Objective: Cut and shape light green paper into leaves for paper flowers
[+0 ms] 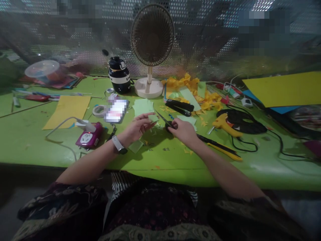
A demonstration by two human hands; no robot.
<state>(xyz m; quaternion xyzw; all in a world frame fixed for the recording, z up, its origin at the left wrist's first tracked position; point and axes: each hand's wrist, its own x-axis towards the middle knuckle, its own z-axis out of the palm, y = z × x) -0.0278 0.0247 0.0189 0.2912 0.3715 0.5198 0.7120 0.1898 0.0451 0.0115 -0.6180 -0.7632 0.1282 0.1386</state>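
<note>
My left hand (137, 127), with a watch at its wrist, pinches a small piece of light green paper (153, 118) over the table. In my right hand (182, 131) is a pair of scissors (164, 119) with black handles, its blades pointing up and left toward that paper. The fingers hide part of the handles. Just beyond my left hand lies a stack of light green paper squares (143, 106). Another green square (136, 146) rests under my left wrist. A black stapler (179, 107) lies beyond my right hand.
A white fan (148, 87) and a dark bottle (119, 77) stand at the back beside yellow crepe paper pieces (184, 82). Left are a phone (116, 110), tape roll (99, 110) and purple power socket (89, 135). A yellow glue gun (227, 124) and yellow-black cutter (220, 147) lie right.
</note>
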